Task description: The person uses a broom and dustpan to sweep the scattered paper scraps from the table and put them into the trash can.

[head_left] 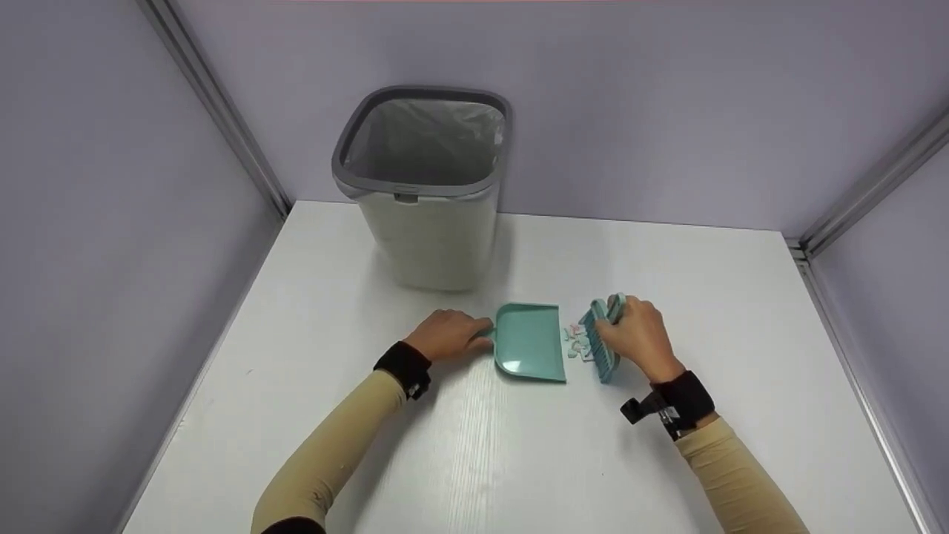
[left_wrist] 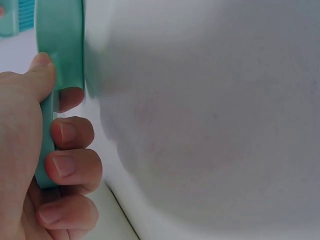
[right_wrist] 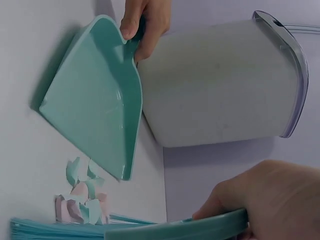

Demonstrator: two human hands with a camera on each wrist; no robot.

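A teal dustpan [head_left: 529,343] lies flat on the white table [head_left: 474,460], its open lip facing right. My left hand [head_left: 447,335] grips its short handle [left_wrist: 47,135], thumb on top and fingers curled under. Just right of the lip lies a small pile of pale paper scraps [head_left: 574,344], also seen in the right wrist view as scraps [right_wrist: 82,200]. My right hand [head_left: 637,335] holds a teal hand brush [head_left: 602,343], bristles [right_wrist: 55,230] down against the scraps. In the right wrist view the dustpan [right_wrist: 97,100] and the left hand [right_wrist: 145,22] show beyond the brush.
A grey-rimmed waste bin [head_left: 426,185] lined with a clear bag stands at the back of the table, behind the dustpan; it fills the left wrist view as bin [left_wrist: 210,120]. Lilac walls with metal corner posts [head_left: 215,104] enclose the table.
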